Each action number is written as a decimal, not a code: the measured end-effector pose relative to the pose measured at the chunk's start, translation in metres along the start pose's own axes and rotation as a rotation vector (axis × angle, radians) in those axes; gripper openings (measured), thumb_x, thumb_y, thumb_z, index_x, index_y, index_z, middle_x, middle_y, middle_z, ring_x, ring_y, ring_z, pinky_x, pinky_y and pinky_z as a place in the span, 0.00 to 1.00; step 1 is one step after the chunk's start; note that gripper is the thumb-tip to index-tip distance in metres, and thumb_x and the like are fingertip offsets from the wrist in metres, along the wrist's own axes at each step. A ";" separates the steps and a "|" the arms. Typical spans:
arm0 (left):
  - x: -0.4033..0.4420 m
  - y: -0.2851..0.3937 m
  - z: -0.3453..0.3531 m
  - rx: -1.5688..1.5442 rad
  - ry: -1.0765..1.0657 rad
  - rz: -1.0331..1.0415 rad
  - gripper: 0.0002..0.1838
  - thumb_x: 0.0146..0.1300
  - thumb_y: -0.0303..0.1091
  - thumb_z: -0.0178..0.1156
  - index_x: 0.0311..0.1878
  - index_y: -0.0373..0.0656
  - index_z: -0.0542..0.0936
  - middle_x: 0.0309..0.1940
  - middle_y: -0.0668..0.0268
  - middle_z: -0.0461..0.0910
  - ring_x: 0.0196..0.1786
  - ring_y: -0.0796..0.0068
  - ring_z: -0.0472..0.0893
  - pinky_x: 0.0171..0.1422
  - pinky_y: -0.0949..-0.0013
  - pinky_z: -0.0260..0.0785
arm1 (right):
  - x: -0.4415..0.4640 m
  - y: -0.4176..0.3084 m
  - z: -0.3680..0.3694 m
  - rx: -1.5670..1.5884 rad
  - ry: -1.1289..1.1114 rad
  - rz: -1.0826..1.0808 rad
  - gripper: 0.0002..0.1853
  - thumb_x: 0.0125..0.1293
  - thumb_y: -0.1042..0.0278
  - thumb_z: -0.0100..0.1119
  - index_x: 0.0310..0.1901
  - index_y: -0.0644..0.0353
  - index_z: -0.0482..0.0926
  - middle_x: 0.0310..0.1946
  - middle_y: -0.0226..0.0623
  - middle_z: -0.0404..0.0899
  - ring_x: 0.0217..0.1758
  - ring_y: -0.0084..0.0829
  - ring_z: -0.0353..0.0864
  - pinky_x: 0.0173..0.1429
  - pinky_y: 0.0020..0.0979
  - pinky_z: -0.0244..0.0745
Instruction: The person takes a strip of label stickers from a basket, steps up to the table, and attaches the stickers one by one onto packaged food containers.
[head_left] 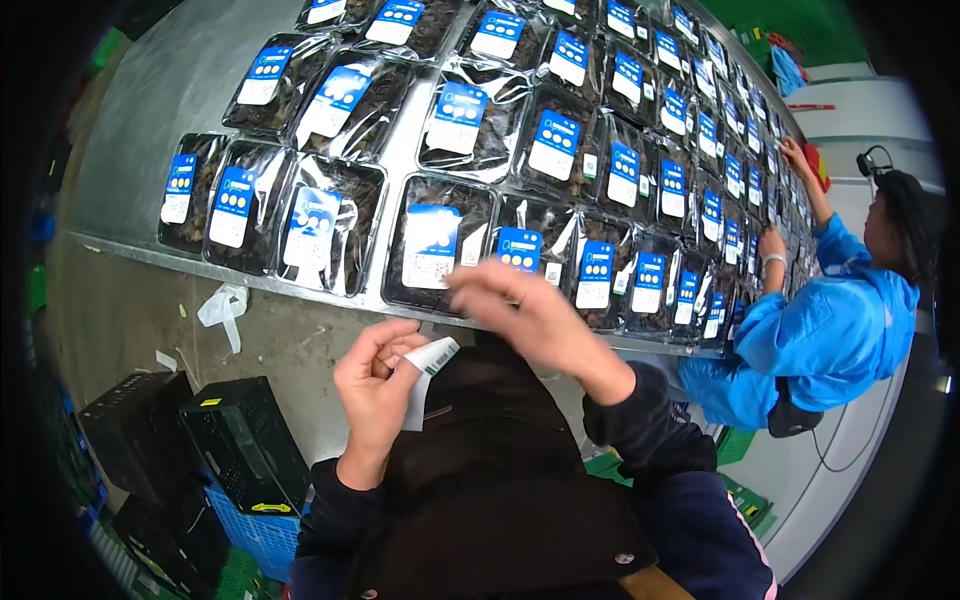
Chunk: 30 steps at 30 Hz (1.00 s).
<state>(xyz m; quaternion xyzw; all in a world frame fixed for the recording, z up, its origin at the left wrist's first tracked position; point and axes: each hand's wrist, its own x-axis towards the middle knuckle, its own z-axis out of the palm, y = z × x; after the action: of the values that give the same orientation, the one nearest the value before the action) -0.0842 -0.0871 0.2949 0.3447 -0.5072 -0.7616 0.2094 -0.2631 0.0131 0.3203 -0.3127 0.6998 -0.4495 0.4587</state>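
Note:
My left hand (378, 385) is closed on a curled white label strip (432, 358) with small printed barcodes, just off the table's near edge. Blurred by motion, my right hand (530, 315) is over that edge, in front of a wrapped black tray (440, 240) with a blue and white label. Its fingertips are smeared, so whether they hold anything is unclear. Rows of similar film-wrapped trays with dark contents cover much of the metal table (125, 190). Some trays, such as one (625, 175) right of centre, also bear a small white sticker.
A co-worker in blue (825, 310) stands at the right, both hands over the trays. Black crates (245, 440) and a blue crate (262, 535) are at the lower left. White scraps (225, 312) lie on the floor beside the table.

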 end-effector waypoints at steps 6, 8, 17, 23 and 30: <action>0.010 0.007 -0.004 -0.070 0.008 0.005 0.10 0.59 0.14 0.60 0.44 0.32 0.77 0.32 0.66 0.81 0.34 0.85 0.79 0.38 0.81 0.71 | -0.010 -0.027 0.025 -0.064 0.014 -0.071 0.11 0.60 0.76 0.65 0.45 0.63 0.82 0.37 0.35 0.80 0.40 0.25 0.79 0.45 0.27 0.74; 0.009 0.005 -0.009 -0.076 0.052 0.008 0.10 0.58 0.14 0.61 0.43 0.33 0.77 0.31 0.66 0.81 0.33 0.86 0.79 0.38 0.82 0.71 | -0.001 -0.022 0.029 -0.067 0.044 -0.149 0.08 0.59 0.78 0.66 0.40 0.63 0.83 0.36 0.35 0.82 0.40 0.27 0.80 0.45 0.29 0.76; -0.025 0.000 -0.028 0.118 0.356 0.072 0.05 0.59 0.17 0.63 0.35 0.36 0.78 0.27 0.74 0.78 0.28 0.92 0.72 0.34 0.85 0.63 | 0.141 0.003 0.044 -0.600 -0.022 -0.709 0.08 0.56 0.68 0.66 0.34 0.62 0.79 0.54 0.44 0.72 0.61 0.45 0.69 0.58 0.39 0.70; -0.025 0.004 -0.029 0.018 0.380 0.215 0.05 0.60 0.20 0.63 0.36 0.34 0.75 0.40 0.63 0.80 0.35 0.87 0.74 0.40 0.82 0.66 | 0.181 0.035 0.072 -1.042 0.020 -0.806 0.12 0.45 0.68 0.71 0.31 0.61 0.80 0.55 0.43 0.72 0.66 0.46 0.66 0.66 0.43 0.61; 0.002 0.026 -0.054 -0.039 0.422 0.274 0.13 0.58 0.18 0.63 0.47 0.34 0.75 0.39 0.63 0.80 0.35 0.87 0.75 0.37 0.83 0.66 | 0.126 -0.010 0.068 -0.250 -0.047 -0.401 0.22 0.60 0.65 0.67 0.54 0.62 0.76 0.48 0.42 0.77 0.51 0.40 0.78 0.55 0.35 0.72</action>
<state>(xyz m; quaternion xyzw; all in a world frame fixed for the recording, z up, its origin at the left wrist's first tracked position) -0.0467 -0.1331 0.3043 0.4202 -0.4792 -0.6470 0.4186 -0.2481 -0.1216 0.2725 -0.5102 0.6631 -0.4339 0.3341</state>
